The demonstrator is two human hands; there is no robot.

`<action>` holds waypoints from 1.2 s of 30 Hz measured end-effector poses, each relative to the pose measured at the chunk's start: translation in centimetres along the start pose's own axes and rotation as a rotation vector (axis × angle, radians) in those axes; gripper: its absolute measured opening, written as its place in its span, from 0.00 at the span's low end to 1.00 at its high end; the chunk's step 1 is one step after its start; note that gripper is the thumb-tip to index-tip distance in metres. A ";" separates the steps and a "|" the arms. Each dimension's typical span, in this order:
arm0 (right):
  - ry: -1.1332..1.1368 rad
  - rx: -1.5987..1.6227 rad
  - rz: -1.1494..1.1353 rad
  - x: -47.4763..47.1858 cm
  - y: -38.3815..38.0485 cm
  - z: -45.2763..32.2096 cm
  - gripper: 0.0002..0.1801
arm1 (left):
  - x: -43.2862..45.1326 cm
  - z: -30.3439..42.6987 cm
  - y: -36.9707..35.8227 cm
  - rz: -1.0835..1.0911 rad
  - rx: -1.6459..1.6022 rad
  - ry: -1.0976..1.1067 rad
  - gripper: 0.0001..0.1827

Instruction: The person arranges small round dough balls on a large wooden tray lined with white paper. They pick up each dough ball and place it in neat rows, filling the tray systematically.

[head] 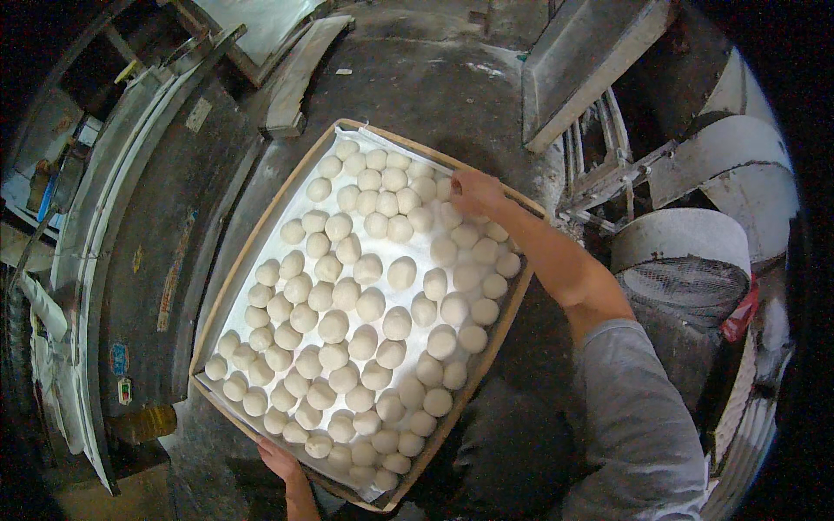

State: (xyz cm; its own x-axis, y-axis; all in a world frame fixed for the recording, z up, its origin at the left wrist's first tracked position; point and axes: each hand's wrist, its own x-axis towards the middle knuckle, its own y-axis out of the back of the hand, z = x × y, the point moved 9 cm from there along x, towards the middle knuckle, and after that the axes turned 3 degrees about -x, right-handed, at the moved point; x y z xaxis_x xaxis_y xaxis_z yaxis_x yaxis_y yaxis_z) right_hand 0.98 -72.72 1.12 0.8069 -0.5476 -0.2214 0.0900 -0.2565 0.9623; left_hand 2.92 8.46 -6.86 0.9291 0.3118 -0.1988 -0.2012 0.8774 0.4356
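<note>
A wooden-edged tray (245, 241), lined with white cloth (417, 251), lies before me at a slant and holds many round dough balls (345, 293). My left hand (280, 458) grips the tray's near edge at the lower left, its fingers partly hidden beneath the rim. On the far right side, my right hand (474, 193) is at the opposite edge, fingers curled over the rim beside several dough balls. Many balls touch one another; white cloth shows between others.
A dark machine or counter with a curved-looking edge (169, 273) stands to the left. A wooden plank (306, 78) lies beyond the tray. To the right are a round sieve (681, 260), a metal frame (596, 150) and a red plastic piece (741, 312).
</note>
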 end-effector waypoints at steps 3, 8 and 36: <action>0.084 0.020 0.154 0.4 0.9 -0.6 0.34 | 0.6 -0.6 0.5 -0.002 0.116 -0.032 0.41; 0.076 -0.023 0.077 1.7 0.0 -2.1 0.34 | 1.9 -2.8 0.9 -0.031 0.003 0.046 0.41; 0.520 -0.012 0.214 -3.0 -1.6 -4.9 0.24 | 2.8 -3.2 1.2 -0.032 0.109 -0.034 0.40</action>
State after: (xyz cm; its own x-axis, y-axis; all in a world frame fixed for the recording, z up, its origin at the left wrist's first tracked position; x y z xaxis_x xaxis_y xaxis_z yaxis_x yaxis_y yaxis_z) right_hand 1.29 -66.81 0.98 0.9893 -0.1205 0.0828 -0.1029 -0.1718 0.9797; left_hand 4.27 11.57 -9.71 0.9449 0.2701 -0.1848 -0.1384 0.8414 0.5224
